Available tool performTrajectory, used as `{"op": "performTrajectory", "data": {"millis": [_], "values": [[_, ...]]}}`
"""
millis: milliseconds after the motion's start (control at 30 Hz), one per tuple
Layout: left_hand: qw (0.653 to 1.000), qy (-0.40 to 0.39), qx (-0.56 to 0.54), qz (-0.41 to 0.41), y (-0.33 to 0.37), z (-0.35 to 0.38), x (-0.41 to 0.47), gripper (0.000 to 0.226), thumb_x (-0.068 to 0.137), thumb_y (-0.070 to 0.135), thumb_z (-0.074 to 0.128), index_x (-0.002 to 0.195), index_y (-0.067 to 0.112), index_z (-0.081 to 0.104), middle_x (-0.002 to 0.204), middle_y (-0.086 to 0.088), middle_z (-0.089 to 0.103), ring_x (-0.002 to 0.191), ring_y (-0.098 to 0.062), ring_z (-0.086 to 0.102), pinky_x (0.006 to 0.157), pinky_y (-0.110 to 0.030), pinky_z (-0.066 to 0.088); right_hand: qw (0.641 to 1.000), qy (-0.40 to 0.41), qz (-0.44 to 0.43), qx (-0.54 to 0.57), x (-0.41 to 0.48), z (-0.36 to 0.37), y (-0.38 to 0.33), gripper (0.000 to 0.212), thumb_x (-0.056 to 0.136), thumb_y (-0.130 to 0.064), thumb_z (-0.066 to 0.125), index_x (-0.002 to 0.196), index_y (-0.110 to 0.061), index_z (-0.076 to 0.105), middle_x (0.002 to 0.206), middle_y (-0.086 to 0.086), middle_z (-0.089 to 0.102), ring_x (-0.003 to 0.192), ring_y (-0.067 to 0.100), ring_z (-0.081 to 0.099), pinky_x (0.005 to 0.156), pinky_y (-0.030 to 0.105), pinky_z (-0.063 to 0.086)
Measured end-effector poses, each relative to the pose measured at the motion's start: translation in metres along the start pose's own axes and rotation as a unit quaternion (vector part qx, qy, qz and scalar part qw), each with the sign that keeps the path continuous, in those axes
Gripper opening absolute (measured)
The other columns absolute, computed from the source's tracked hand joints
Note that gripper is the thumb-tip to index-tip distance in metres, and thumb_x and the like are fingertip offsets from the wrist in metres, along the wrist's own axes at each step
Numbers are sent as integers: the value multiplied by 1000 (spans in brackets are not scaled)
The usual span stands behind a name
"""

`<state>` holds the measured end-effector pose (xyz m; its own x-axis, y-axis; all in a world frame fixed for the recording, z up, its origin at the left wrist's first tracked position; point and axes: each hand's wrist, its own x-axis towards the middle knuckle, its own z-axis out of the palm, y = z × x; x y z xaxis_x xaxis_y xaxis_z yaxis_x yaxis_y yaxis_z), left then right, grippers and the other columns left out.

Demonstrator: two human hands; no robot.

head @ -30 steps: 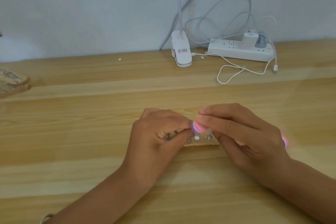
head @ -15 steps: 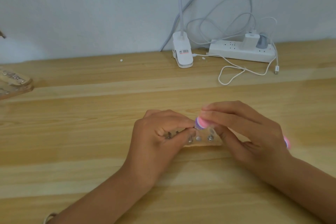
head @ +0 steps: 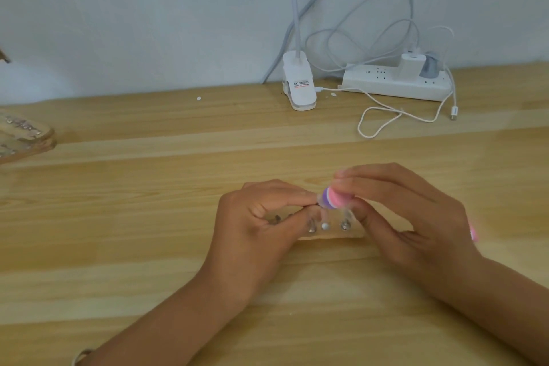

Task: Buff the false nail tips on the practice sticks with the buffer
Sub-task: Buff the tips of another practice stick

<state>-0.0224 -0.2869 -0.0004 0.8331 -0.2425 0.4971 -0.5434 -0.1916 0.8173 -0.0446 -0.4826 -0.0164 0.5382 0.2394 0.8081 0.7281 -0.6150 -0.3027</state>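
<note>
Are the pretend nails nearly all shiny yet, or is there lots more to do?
Done: can't tell; no nail tip shows clearly enough. In hand: the right hand holds the pink and purple buffer over the wooden holder, which the left hand grips. Left: probably the sticks standing along its front.

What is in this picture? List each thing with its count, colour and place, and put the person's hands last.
buffer: one, pink and purple, over the sticks
sticks: count unclear, silvery, between the hands
lamp clip: one, white, table back
power strip: one, white, back right
cables: several, white, around the strip
wooden pieces: stacked, tan, left edge
table: one, light wood
left hand: one, holds the sticks
right hand: one, grips the buffer
</note>
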Motion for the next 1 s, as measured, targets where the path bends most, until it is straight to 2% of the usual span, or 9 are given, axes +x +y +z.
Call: {"op": "performTrajectory", "data": {"millis": [133, 233, 400, 500, 567, 667, 767, 900, 1000], "values": [[999, -1, 41, 31, 0, -1, -1, 22, 73, 20, 78, 92, 29, 73, 82, 16, 73, 75, -1, 68, 67, -22, 51, 999, -16, -27, 13, -2, 4, -4, 35, 81, 12, 68, 111, -5, 68, 111, 9, 68, 107, 15, 66, 93, 26, 52], [1000, 7, 26, 8, -1, 0, -1, 22, 72, 15, 79, 89, 29, 75, 77, 15, 74, 74, -4, 69, 64, -29, 52, 1000, -2, 1, 2, 0, 1, 0, 32, 83, 8, 69, 112, -7, 69, 110, 8, 69, 103, 14, 66, 94, 21, 49], [1000, 2, 29, 12, -1, -1, -2, 12, 72, 19, 80, 82, 25, 77, 78, 15, 74, 75, -3, 69, 69, -23, 51, 999, -11, -36, 10, -2, 4, -7, 31, 83, 9, 69, 111, -4, 68, 110, 9, 68, 106, 16, 66, 94, 26, 52], [1000, 11, 25, 12, 1, -1, -2, 17, 72, 22, 80, 88, 28, 74, 78, 16, 74, 75, -2, 69, 70, -29, 53, 1000, 2, 15, -24, -1, 0, -1, 24, 85, 5, 69, 107, -4, 72, 107, 7, 70, 101, 16, 67, 95, 23, 50], [999, 12, 35, 13, 3, 0, -3, 17, 73, 19, 78, 87, 28, 74, 78, 18, 73, 78, -1, 69, 76, -36, 52, 998, 25, 59, -8, 1, -3, 1, 21, 88, -1, 67, 107, -9, 70, 105, 0, 69, 101, 15, 67, 92, 28, 52], [999, 12, 40, 8, 2, 1, -3, 18, 73, 21, 79, 88, 28, 74, 78, 18, 73, 79, -1, 69, 79, -43, 51, 998, 26, 49, 12, 0, -1, -4, 24, 90, 0, 67, 111, -11, 68, 109, -3, 68, 105, 12, 65, 91, 28, 52], [997, -10, 66, 29, 2, 1, -3, 6, 75, 31, 76, 80, 28, 76, 81, 19, 73, 79, 1, 67, 80, -37, 47, 999, -16, -29, 1, -4, 3, -7, 30, 89, 5, 63, 117, -7, 66, 114, 6, 67, 109, 15, 64, 95, 24, 49], [994, -4, 103, 38, 0, 0, -4, 5, 76, 23, 77, 78, 28, 77, 79, 19, 73, 77, 1, 67, 81, -33, 46, 999, -22, -27, -22, -3, 1, -2, 34, 86, 13, 62, 115, -4, 69, 115, 12, 67, 106, 22, 66, 90, 34, 53], [990, -20, 125, 62, 1, -1, -4, 10, 81, 30, 70, 76, 24, 77, 76, 16, 72, 75, 0, 67, 78, -18, 44, 997, -37, -68, -3, -7, 6, -9, 24, 97, 3, 55, 113, -4, 70, 114, 13, 68, 108, 27, 67, 91, 37, 54]]}}
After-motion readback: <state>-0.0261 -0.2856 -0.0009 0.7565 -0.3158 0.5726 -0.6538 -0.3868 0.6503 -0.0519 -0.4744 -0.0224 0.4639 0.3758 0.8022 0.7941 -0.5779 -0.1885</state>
